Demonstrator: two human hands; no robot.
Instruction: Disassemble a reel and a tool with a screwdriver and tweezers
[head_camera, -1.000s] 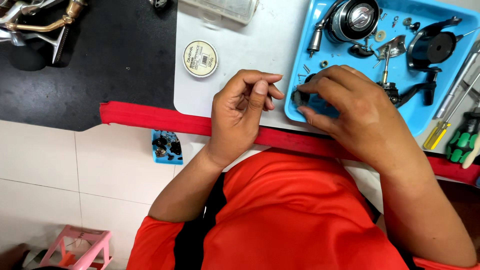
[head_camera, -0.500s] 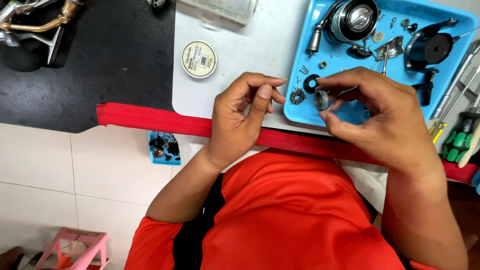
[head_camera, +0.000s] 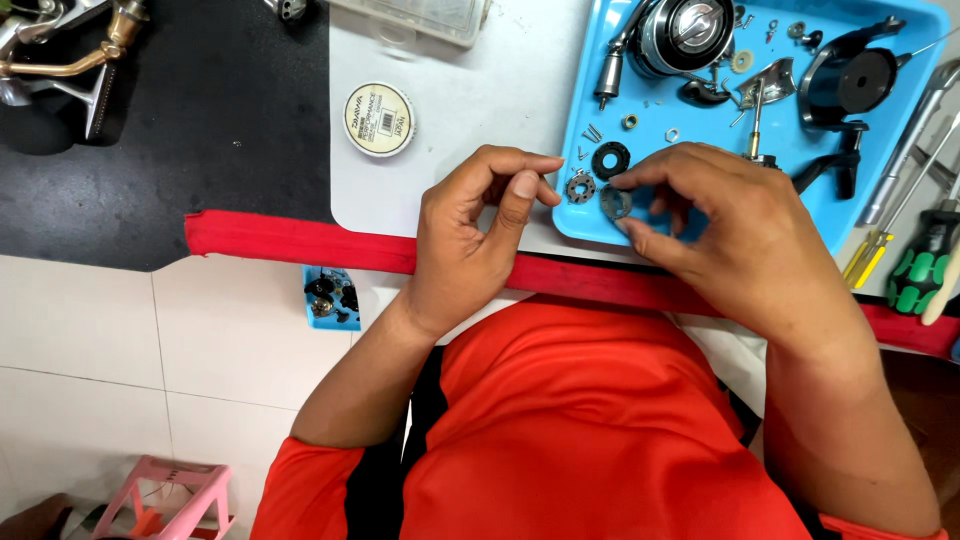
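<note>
We see a round cream tin (head_camera: 379, 119) on the white tabletop (head_camera: 470, 110), a clear plastic parts box (head_camera: 425, 12) at its far edge. A black mat (head_camera: 200, 120) lies to the left with a brass-coloured reel frame (head_camera: 70, 50) on it. A red strip (head_camera: 300, 243) edges the bench. Screwdrivers (head_camera: 915, 260) lie far right. On the tiled floor (head_camera: 100, 380) we note a pink stool (head_camera: 165, 500) and a small blue parts holder (head_camera: 331, 297).

Bare white tabletop (head_camera: 470, 120) lies open between the round tin (head_camera: 379, 119) and the blue tray (head_camera: 600, 225), whose far half is crowded with reel parts (head_camera: 690, 35).
</note>
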